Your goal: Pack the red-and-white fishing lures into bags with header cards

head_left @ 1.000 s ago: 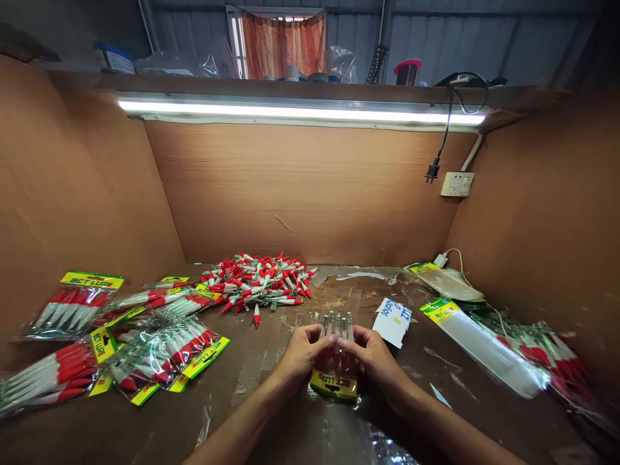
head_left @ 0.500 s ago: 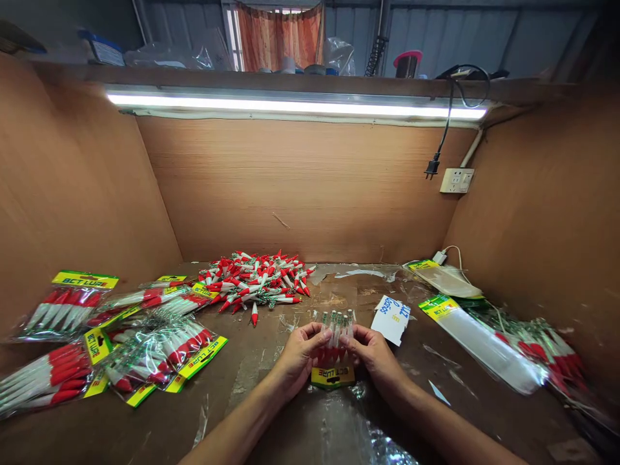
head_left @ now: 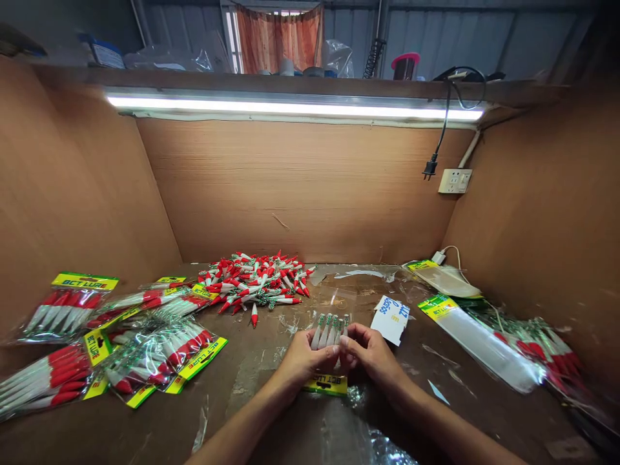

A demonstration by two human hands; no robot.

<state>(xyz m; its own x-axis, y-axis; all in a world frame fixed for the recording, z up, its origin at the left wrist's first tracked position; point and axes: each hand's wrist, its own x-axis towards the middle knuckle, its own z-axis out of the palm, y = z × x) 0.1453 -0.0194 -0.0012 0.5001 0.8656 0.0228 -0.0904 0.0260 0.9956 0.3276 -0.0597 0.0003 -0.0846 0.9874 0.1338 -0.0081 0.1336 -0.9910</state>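
Observation:
Both hands meet at the middle of the brown table, closed round one clear bag of lures (head_left: 328, 336). My left hand (head_left: 305, 358) pinches its left side and my right hand (head_left: 367, 352) pinches its right side. Several white lures with green tops stick out beyond my fingers, pointing away from me. The bag's yellow header card (head_left: 326, 385) shows just below my hands. A heap of loose red and white lures (head_left: 256, 284) lies farther back, left of centre.
Several filled lure bags (head_left: 159, 355) lie on the left. Empty bags with yellow headers (head_left: 479, 345) and more lures lie on the right. A white paper slip (head_left: 392, 318) sits beside my right hand. Brown walls enclose the table; a wall socket (head_left: 454, 181) is at back right.
My hands have drawn closer together over the bag, and the bag has tilted slightly left. Less of the red lure ends shows between my fingers than before.

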